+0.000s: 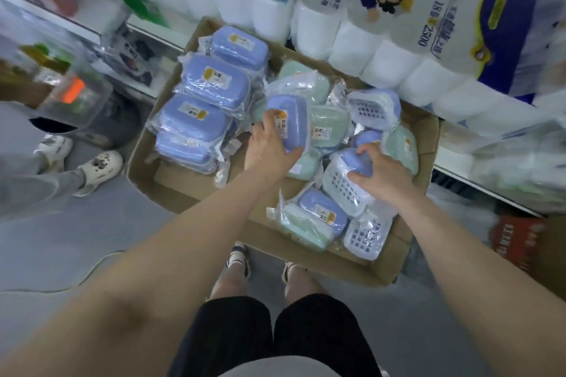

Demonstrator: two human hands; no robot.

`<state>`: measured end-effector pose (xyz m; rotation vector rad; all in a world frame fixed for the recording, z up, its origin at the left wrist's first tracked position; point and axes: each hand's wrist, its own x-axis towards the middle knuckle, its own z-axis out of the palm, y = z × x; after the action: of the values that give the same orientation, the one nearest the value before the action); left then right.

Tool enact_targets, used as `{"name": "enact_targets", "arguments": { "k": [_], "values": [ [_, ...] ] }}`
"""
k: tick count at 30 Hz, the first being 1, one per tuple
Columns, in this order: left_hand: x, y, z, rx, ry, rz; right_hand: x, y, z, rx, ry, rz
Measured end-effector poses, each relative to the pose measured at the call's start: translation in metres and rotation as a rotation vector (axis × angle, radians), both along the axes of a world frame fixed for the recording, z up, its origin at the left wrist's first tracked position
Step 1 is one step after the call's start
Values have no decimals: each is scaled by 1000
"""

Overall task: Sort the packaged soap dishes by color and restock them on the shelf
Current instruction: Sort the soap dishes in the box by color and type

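While the left hand [269, 144] grasps a blue soap dish [291, 122] in its plastic wrap, lifted a little above the pile, the right hand [378, 173] curls its fingers over another blue dish [355, 162] lying on a white perforated tray. Both are in a cardboard box [425, 138] on the floor. At its left side blue dishes [211, 82] lie in a neat row; at the right, blue and green dishes [327, 128] lie mixed. Toilet paper packs [398, 40] stand beyond the box.
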<state>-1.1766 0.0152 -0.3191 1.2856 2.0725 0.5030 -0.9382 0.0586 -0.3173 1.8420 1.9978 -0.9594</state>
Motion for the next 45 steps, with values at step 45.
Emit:
{"name": "enact_targets", "arguments": {
  "k": [45],
  "values": [
    [-189, -158, 20, 92, 471, -714, -190, 7, 39, 568, 474, 165]
  ]
}}
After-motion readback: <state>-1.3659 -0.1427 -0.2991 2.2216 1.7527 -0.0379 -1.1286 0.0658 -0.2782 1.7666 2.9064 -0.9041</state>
